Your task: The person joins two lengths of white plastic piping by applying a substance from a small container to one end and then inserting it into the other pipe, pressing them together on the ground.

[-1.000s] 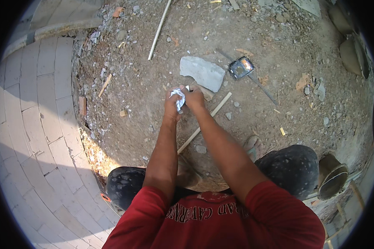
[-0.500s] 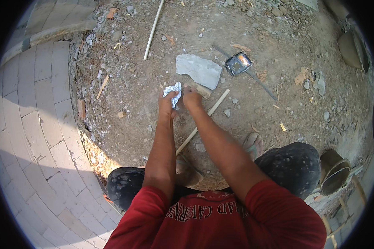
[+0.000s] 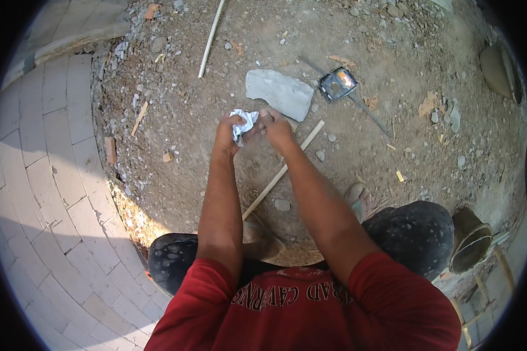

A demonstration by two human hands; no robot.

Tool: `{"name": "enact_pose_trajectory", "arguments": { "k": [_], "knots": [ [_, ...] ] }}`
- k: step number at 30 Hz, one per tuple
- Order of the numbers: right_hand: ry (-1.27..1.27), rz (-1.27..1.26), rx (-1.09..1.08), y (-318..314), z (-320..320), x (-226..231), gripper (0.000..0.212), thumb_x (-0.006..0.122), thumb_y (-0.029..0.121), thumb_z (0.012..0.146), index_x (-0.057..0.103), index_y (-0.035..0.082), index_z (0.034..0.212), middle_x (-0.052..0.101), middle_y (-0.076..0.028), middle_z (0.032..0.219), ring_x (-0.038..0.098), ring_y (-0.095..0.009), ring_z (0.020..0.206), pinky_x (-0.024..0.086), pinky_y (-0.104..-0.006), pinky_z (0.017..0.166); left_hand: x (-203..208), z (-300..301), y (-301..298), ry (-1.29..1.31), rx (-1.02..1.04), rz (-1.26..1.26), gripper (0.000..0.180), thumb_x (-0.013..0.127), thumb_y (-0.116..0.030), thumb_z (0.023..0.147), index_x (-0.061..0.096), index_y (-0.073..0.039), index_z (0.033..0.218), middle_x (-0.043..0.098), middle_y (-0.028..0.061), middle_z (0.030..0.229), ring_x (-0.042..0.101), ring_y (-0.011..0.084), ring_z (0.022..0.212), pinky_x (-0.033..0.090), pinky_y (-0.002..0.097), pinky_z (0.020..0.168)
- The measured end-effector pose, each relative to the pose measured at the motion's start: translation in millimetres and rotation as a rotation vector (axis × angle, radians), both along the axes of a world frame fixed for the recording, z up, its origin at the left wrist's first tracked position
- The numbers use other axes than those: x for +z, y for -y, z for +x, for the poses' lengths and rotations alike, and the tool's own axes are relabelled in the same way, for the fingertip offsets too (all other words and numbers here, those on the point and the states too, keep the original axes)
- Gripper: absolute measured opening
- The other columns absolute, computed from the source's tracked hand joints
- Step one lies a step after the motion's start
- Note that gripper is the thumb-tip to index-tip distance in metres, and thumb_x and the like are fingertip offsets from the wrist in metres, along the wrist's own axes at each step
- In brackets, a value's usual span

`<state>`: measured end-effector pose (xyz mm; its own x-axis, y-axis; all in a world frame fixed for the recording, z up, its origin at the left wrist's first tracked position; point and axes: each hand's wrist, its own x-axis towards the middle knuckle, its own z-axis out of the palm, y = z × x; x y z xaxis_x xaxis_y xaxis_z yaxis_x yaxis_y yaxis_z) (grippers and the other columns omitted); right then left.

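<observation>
The left hand [image 3: 227, 133] pinches a crumpled white wrapper [image 3: 246, 119] above the dirt ground [image 3: 178, 190], near the pale stone slab [image 3: 280, 93]; the right hand [image 3: 280, 132] curls just beside it, and I cannot tell whether it grips anything. A loose pinch or sharp tug could tear the wrapper or drop it into the grit.

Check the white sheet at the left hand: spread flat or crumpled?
Crumpled: the white sheet shows bunched, creased folds in the left hand, with no flat expanse visible.
</observation>
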<state>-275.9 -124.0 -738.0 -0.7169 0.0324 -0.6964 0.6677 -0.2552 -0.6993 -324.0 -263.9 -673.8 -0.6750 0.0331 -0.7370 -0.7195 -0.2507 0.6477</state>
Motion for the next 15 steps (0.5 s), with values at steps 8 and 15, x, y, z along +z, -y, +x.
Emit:
{"name": "enact_pose_trajectory", "arguments": {
  "k": [8,15],
  "knots": [
    [0.253,-0.345,-0.115,-9.9,0.3,1.3,0.035,0.063,0.040,0.098,0.065,0.006,0.105,0.063,-0.004,0.089,0.058,-0.012,0.073,0.046,-0.0303,0.059,12.9,-2.9,2.8,0.203,-0.095,0.211,0.046,0.061,-0.016,0.072,0.064,0.007,0.111,0.072,0.0235,0.107,0.073,0.0368,0.095,0.063,0.0550,0.084],
    [0.318,-0.296,-0.163,-13.4,-4.9,0.7,0.040,0.048,0.039,0.094,0.064,0.004,0.085,0.059,-0.008,0.072,0.057,-0.019,0.059,0.043,-0.0353,0.053,9.3,-9.6,0.3,0.226,-0.097,0.137,0.053,0.062,-0.019,0.071,0.063,0.010,0.116,0.070,0.0278,0.113,0.072,0.0436,0.102,0.059,0.0598,0.092]
  ]
}}
